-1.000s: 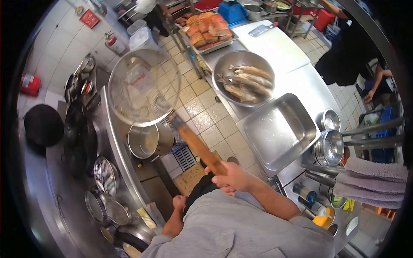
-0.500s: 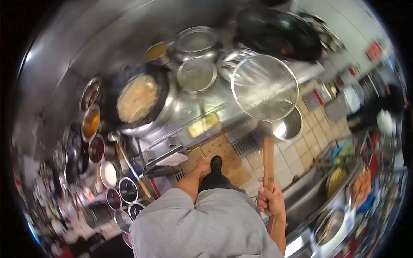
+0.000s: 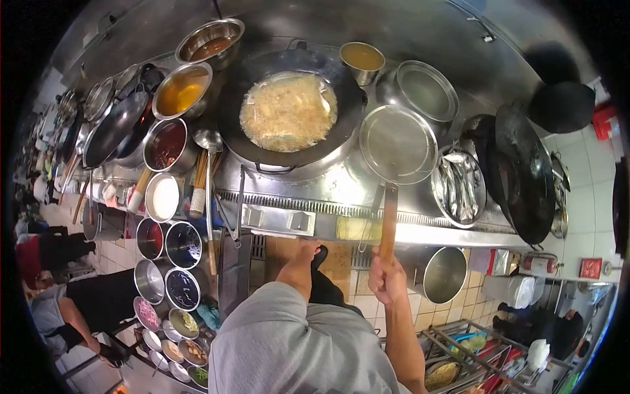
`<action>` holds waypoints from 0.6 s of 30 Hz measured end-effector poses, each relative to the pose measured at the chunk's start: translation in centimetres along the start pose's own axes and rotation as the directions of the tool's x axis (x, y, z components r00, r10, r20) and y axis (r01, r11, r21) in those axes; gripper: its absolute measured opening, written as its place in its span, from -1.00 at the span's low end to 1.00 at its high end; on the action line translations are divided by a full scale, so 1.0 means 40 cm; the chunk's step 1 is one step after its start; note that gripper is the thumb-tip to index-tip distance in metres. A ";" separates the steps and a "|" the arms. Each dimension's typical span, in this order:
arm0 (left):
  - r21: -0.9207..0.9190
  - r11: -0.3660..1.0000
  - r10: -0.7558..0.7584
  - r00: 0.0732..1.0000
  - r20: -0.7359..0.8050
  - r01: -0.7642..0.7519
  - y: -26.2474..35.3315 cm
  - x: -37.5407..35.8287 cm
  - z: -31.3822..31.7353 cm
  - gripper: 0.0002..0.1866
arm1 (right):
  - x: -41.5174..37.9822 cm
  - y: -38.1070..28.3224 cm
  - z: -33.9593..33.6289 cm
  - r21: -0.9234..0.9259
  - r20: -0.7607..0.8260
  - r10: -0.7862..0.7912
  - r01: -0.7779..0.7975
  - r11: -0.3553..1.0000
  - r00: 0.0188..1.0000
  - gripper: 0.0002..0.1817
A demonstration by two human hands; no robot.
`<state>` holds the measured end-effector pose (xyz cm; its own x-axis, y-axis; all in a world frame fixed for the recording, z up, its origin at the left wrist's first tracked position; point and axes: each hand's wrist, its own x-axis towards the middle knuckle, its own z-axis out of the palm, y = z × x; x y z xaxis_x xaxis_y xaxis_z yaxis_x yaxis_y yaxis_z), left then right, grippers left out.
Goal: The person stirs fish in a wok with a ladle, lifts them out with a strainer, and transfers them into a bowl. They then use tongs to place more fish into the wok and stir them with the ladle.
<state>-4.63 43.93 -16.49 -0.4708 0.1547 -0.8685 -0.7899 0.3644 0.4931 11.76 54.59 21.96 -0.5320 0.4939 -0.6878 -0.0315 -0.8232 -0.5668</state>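
My right hand (image 3: pixel 387 279) is closed around the wooden handle (image 3: pixel 390 223) of a round wire-mesh strainer (image 3: pixel 398 144). The mesh hangs over the steel stove top, right of a large black wok (image 3: pixel 243 141). Pale, bubbling oil (image 3: pixel 289 111) fills the wok, and what is in it cannot be made out. My left hand (image 3: pixel 310 247) is low at the front edge of the stove, below the wok. Its fingers are mostly hidden there. Right of the strainer stands a steel bowl of small silvery fish (image 3: pixel 459 187).
Bowls of orange liquid (image 3: pixel 184 90) and red sauce (image 3: pixel 165 146) stand left of the wok, beside a ladle (image 3: pixel 209 141). Several seasoning pots (image 3: pixel 183 244) sit lower left. Another black wok (image 3: pixel 525 171) leans at right. A steel pot (image 3: pixel 445 276) stands below. A co-worker's gloved hand (image 3: pixel 113 353) shows lower left.
My view has turned rightward and levelled, so the wok now sits near the middle. The strainer in my right hand is now over the stove top instead of past its edge. My left hand is nearer the stove front.
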 end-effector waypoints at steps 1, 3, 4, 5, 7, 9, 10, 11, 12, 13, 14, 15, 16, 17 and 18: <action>-0.011 1.000 -0.015 1.000 -0.008 0.015 -0.004 -0.001 0.002 -0.75 | 0.035 0.002 0.000 0.009 0.025 0.014 -0.014 1.000 1.000 -0.74; -0.033 0.999 -0.044 0.999 -0.024 0.043 -0.015 0.001 0.007 -0.85 | 0.100 0.019 0.010 0.029 0.034 -0.001 0.000 1.000 0.999 -0.73; -0.063 0.998 -0.021 1.000 -0.002 0.021 -0.025 0.005 0.002 -0.83 | 0.125 0.029 0.016 0.040 0.040 -0.011 0.009 0.999 0.999 -0.72; -0.046 0.999 0.013 0.999 0.039 -0.011 -0.047 0.021 -0.007 -0.80 | 0.140 0.034 0.020 0.045 0.052 0.010 -0.013 0.999 0.999 -0.73; 0.151 0.918 0.304 0.896 0.323 -0.366 -0.123 0.080 -0.038 -0.75 | 0.176 0.056 0.007 0.027 0.053 -0.011 0.010 1.000 0.999 -0.77; 0.070 0.939 0.295 0.896 0.332 -0.335 -0.122 0.079 -0.022 -0.75 | 0.210 0.065 -0.025 -0.024 0.099 0.006 -0.004 1.000 0.995 -0.78; -0.061 0.984 0.176 0.948 0.263 -0.166 -0.104 0.054 0.004 -0.78 | 0.216 0.065 -0.048 -0.045 0.076 0.042 -0.039 0.998 0.996 -0.77; -0.207 0.978 0.041 0.977 0.211 0.003 -0.092 0.029 0.030 -0.81 | 0.210 0.058 -0.052 -0.067 0.054 0.082 -0.078 0.995 0.995 -0.76; -0.359 0.920 -0.095 0.979 0.180 0.156 -0.078 0.022 0.052 -0.82 | 0.212 0.050 -0.051 -0.091 0.038 0.121 -0.117 0.989 0.992 -0.76; -0.506 0.814 -0.228 0.958 0.173 0.285 -0.061 0.015 0.062 -0.83 | 0.215 0.048 -0.061 -0.115 0.048 0.132 -0.126 0.985 0.990 -0.75; -0.518 0.816 -0.206 0.967 0.152 0.256 -0.066 0.031 0.070 -0.84 | 0.215 0.045 -0.077 -0.135 0.058 0.144 -0.136 0.981 0.988 -0.74; -0.527 0.819 -0.185 0.974 0.132 0.227 -0.075 0.050 0.079 -0.84 | 0.218 0.042 -0.090 -0.154 0.066 0.155 -0.143 0.978 0.986 -0.74; -0.530 0.824 -0.167 0.979 0.113 0.202 -0.087 0.068 0.084 -0.84 | 0.222 0.041 -0.103 -0.172 0.082 0.164 -0.148 0.974 0.983 -0.71; -0.567 0.797 -0.173 0.978 0.113 0.206 -0.098 0.081 0.086 -0.85 | 0.227 0.040 -0.117 -0.187 0.094 0.171 -0.151 0.971 0.981 -0.69; -0.515 0.845 -0.084 0.987 0.133 0.142 -0.108 0.096 0.084 -0.85 | 0.235 0.037 -0.131 -0.199 0.102 0.176 -0.153 0.968 0.979 -0.66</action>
<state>-1.72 46.05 -22.11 -0.3461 0.2445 -0.9058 -0.9368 -0.1434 0.3192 11.14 59.48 12.26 -0.6128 0.3100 -0.7269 0.2196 -0.8168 -0.5334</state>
